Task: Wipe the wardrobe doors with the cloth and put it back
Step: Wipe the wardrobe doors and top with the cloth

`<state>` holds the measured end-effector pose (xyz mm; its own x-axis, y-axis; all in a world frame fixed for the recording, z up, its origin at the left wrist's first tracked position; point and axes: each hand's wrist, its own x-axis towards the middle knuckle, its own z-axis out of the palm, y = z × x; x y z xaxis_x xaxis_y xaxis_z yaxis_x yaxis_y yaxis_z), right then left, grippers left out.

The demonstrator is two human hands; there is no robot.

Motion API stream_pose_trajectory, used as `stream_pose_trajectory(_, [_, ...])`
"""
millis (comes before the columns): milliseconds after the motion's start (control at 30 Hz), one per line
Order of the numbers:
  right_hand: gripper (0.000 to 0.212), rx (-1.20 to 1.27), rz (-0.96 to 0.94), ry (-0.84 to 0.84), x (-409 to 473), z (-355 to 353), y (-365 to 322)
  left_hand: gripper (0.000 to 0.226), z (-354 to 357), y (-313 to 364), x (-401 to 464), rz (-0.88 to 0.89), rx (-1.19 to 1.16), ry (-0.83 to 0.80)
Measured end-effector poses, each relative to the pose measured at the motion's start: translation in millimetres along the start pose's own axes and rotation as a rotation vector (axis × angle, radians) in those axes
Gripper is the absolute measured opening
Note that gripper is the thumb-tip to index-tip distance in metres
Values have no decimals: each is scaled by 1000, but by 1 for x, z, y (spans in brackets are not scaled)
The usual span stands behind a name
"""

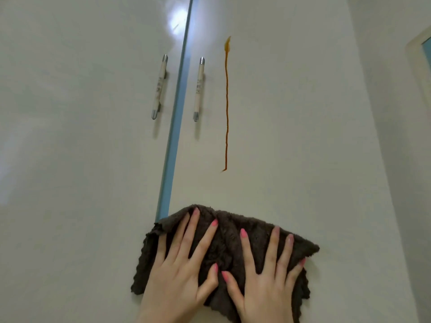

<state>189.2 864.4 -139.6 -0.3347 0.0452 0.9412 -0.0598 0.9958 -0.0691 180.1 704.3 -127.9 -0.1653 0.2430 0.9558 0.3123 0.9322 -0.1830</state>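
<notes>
A dark brown fluffy cloth (pixel 229 243) lies flat against the right wardrobe door (pixel 291 136), low in the view. My left hand (pixel 179 273) and my right hand (pixel 265 283) both press on it with fingers spread. A long orange-brown drip stain (pixel 226 108) runs down the right door above the cloth, ending a short way over its top edge. The left wardrobe door (pixel 81 136) is white and glossy. The cloth's left edge overlaps the blue strip (pixel 177 108) between the doors.
Two pale bar handles with metal ends, the left handle (pixel 159 87) and the right handle (pixel 199 89), flank the blue strip. A white wall (pixel 391 113) stands to the right, with a framed opening (pixel 419 54) at the far right edge.
</notes>
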Motion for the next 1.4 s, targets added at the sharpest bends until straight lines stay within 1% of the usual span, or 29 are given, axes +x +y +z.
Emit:
stream_pose_trajectory(133, [67, 4, -61, 114, 71, -21, -2, 65, -18, -9, 75, 50, 71, 41])
stream_pose_trajectory(200, [68, -20, -66, 173, 111, -35, 1, 64, -27, -9, 116, 65, 102, 50])
stream_pose_trajectory(300, [71, 2, -34, 164, 168, -51, 9, 60, -28, -9, 175, 86, 117, 78])
stream_pose_trajectory(433, [67, 13, -16, 131, 227, -72, 35, 58, -33, -2, 244, 105, 104, 1])
stream_pose_trajectory(533, [66, 31, 13, 103, 246, -82, 56, 60, -33, 14, 268, 54, 86, -14])
stream_pose_trajectory(600, [66, 42, 23, 105, 244, -82, 67, 63, -30, 26, 269, 30, 77, 20])
stream_pose_trajectory(667, [67, 42, 44, 117, 231, -77, 79, 65, -26, 38, 261, 42, 67, 33])
stream_pose_trajectory(767, [72, 3, 113, 147, 199, -67, 104, 66, -10, 73, 233, 101, 27, 35])
stream_pose_trajectory(833, [78, -34, 151, 135, 168, -64, 124, 65, 6, 106, 204, 157, -42, 52])
stream_pose_trajectory(867, [81, -63, 167, 112, 151, -64, 137, 65, 13, 124, 191, 186, -82, 55])
stream_pose_trajectory(933, [83, -113, 211, 43, 121, -62, 162, 64, 25, 153, 172, 221, -79, 45])
stream_pose_trajectory(1033, [72, -91, 311, -60, 97, -58, 183, 62, 31, 171, 156, 231, -48, -23])
stream_pose_trajectory(1100, [72, -64, 352, -77, 107, -59, 182, 57, 25, 170, 163, 228, -58, -31])
stream_pose_trajectory(1133, [74, -40, 371, -83, 122, -63, 178, 55, 19, 166, 175, 234, -30, -1])
stream_pose_trajectory(1200, [76, 34, 410, -95, 164, -80, 165, 53, 7, 149, 213, 253, -49, 51])
stream_pose_trajectory(1233, [77, 64, 416, -100, 189, -89, 155, 54, 0, 136, 232, 219, -64, 40])
stream_pose_trajectory(1267, [79, 74, 399, -104, 213, -96, 140, 54, -7, 119, 248, 166, -61, 49])
stream_pose_trajectory(1333, [83, 66, 286, -101, 244, -98, 99, 54, -18, 76, 260, 71, 3, 105])
stream_pose_trajectory(1400, [85, 66, 166, -37, 255, -88, 61, 54, -23, 35, 253, 10, 56, 140])
